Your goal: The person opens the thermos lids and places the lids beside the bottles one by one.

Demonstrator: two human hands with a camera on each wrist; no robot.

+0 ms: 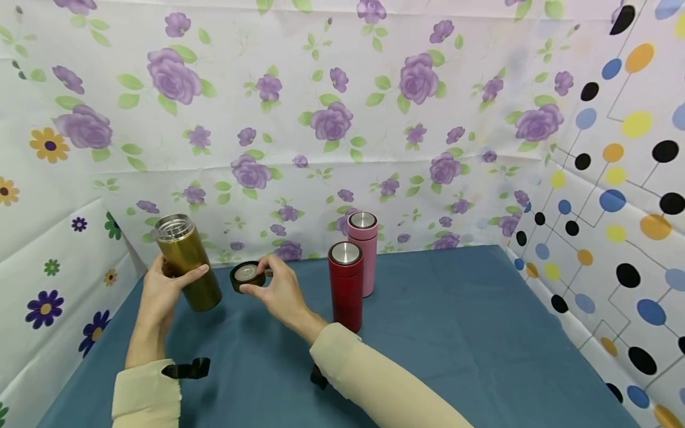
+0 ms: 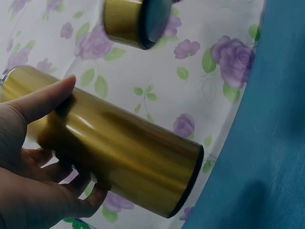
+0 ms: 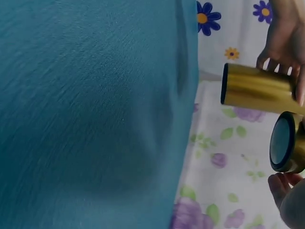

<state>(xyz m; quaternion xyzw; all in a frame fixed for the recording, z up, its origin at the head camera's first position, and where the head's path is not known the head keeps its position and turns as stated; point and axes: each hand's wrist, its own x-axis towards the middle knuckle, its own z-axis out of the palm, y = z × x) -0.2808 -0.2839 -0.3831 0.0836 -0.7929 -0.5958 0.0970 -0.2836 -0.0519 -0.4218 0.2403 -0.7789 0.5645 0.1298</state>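
Observation:
My left hand grips a gold thermos flask around its side, thumb across the front. The flask tilts a little to the left, and its steel mouth is uncovered. To its right, my right hand pinches the gold lid by its rim between thumb and fingers. The lid's pale inner side faces up in the head view. In the left wrist view the lid is apart from the flask. Only the fingertips of the right hand show in the right wrist view.
A red thermos stands on the blue tablecloth, right of my right hand. Just behind it is a pink thermos, partly hidden by the red one. Flowered cloth hangs behind the table, and dotted cloth hangs at the right.

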